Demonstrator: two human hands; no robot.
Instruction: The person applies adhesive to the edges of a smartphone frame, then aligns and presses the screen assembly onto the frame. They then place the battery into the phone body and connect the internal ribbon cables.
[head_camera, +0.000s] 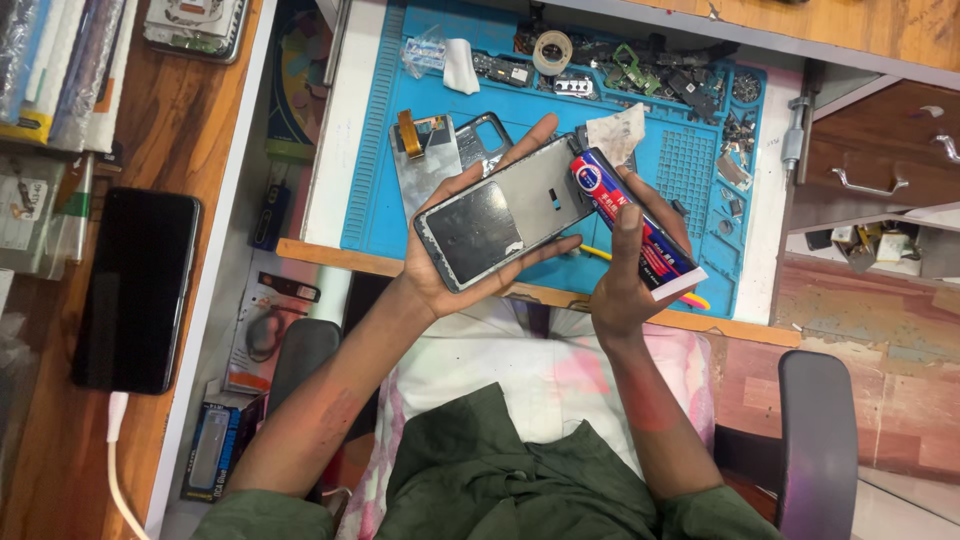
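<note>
My left hand (440, 262) cradles a dark grey phone frame with its back cover off (505, 212), fingers (520, 135) wrapped round the edges, held above the blue silicone repair mat (380, 150) at the desk's (330, 130) near edge. My right hand (625, 275) grips a red-and-blue tube of adhesive (630, 222), fingers closed on it, nozzle end touching the frame's upper right corner. Loose phone parts and a tape roll (551, 48) sit at the mat's far side. A black phone (137, 288) lies on the wooden surface to my left, white cable (115, 460) plugged in
</note>
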